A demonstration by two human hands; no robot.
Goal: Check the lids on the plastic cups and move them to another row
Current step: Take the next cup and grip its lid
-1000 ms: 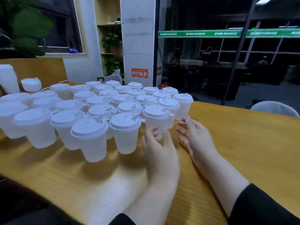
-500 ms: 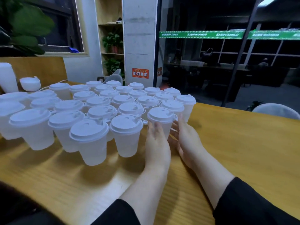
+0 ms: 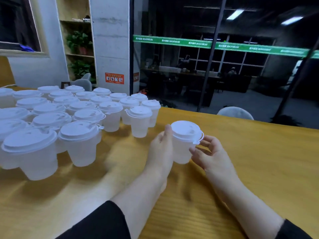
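Head view: both hands [image 3: 161, 149] grip lidded cup [image 3: 183, 145].

upright lidded cup [image 3: 183, 145] apart from cluster [image 3: 69, 118]

Hidden or unclear, as we log it:
- Cups [image 3: 10, 121] at the desk's [image 3: 259, 161] left edge: cut off by the frame.
- Held cup [image 3: 183, 149]: left side behind the left hand [image 3: 161, 150].
- Sign [image 3: 114, 78]: print too small.
- Sleeves [image 3: 101, 223]: cropped below.
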